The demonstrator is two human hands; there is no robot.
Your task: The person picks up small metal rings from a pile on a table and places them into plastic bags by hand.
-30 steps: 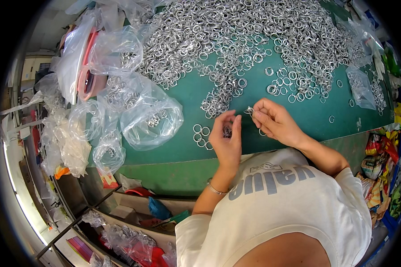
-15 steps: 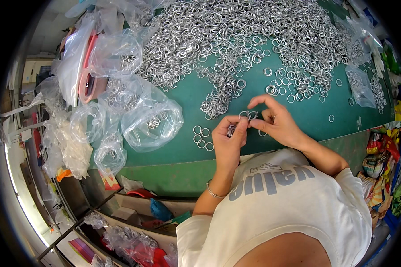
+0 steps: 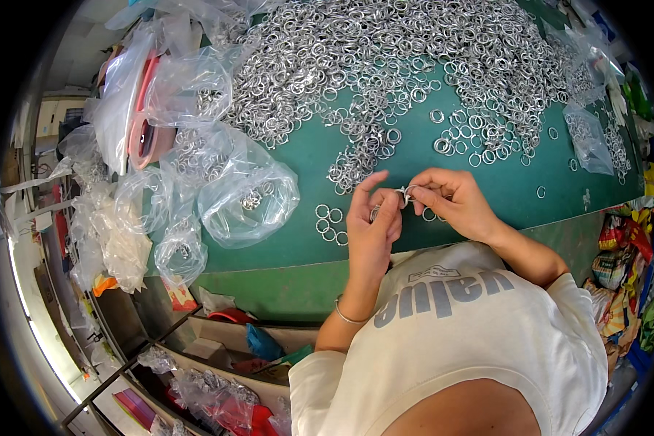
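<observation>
My left hand [image 3: 373, 227] is closed around a few silver metal rings, one of which [image 3: 375, 212] shows between its fingers; the index finger is raised. My right hand [image 3: 459, 206] pinches a metal ring [image 3: 408, 193] between thumb and index finger, edge-on at the left fingertips. Below the right fingers another ring [image 3: 429, 215] shows, partly covered; whether it is held or lies on the table I cannot tell. Left of my hands, a small cluster of loose rings [image 3: 329, 234] lies flat on the green table [image 3: 283, 265].
A large heap of metal rings [image 3: 385, 51] spreads over the far table. Clear plastic bags [image 3: 265, 218], some with rings inside, crowd the left side, near a pink-rimmed container [image 3: 139, 149]. Open drawers [image 3: 225, 341] lie below the table edge. Colourful packages [image 3: 614, 261] stand at right.
My right hand's raised index finger has come down onto the ring, which has turned edge-on. My left index finger has lifted away from the thumb.
</observation>
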